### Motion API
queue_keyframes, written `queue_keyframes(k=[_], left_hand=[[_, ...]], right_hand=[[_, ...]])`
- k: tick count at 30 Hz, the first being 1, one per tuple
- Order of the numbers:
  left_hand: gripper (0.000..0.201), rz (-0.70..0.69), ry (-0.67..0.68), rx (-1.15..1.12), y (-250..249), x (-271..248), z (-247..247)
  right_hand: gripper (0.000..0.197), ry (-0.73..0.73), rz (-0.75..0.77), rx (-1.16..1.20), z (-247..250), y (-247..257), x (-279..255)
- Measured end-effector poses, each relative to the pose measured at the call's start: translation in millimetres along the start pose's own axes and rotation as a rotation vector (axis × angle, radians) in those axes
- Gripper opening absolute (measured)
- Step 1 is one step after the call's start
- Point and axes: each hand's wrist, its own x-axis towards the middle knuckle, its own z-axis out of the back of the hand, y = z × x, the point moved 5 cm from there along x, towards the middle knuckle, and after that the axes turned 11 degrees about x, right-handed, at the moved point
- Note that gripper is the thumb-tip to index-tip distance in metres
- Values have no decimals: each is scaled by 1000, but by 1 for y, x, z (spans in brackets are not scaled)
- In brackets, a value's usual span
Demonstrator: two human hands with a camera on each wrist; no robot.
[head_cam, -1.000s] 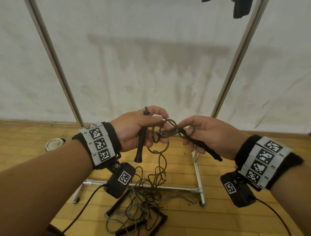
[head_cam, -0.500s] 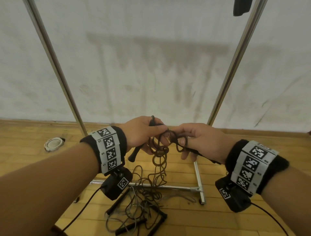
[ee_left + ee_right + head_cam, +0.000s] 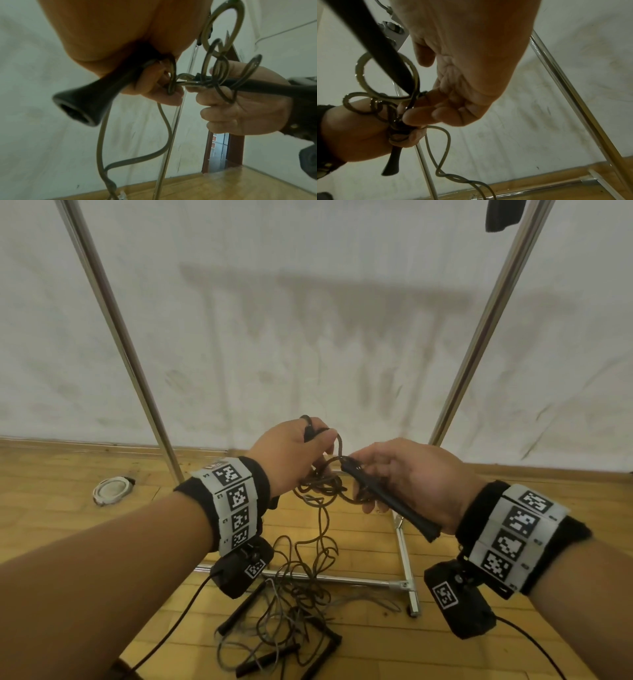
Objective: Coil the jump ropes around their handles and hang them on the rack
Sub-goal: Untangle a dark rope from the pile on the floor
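Rope [image 3: 320,491]: I am seeing thin dark loops tangling, hanging toward 6 o'clock.
Left hand [image 3: 291,457]: gripping one black handle [image 3: 96,97].
Right hand [image 3: 411,474]: gripping the other handle [image 3: 394,505].

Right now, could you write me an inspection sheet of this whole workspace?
Surface: wooden floor, rope tangle lying on it.
Job's things: two black handles, left handle and right handle, with loose rope loops between them; rack, one dark item hanging at top.
Clutter: floor tangle of ropes and handles; white round object.
Grippers: left hand grips its handle; right hand grips its own.
Cables: wrist camera leads.
Surroundings: stained white wall.
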Motion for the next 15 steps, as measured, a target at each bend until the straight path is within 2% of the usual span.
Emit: queue_keyframes(k=[1,3,5,9,13,15], left_hand=[[21,-23,-1,20,-1,-1,0],[21,-79,8,67,-5,-2,-2],[20,-116,43,78,-7,-3,-4],[20,-161,172,36,-6,-7,-8],[26,-93,294,-70,-1,-6,-16],[28,-70,334,-16,3,-4,-19]], right_hand=[[39,-10,9,-65,0,0,0],[24,-8,22,-176,-3,0,2],[12,-11,0,-182,-7,-4,4],[15,-103,55,-195,-6,-4,7],[15,-112,90,-168,-12,-4,8],[16,-128,112,-133,-14,-1,10]])
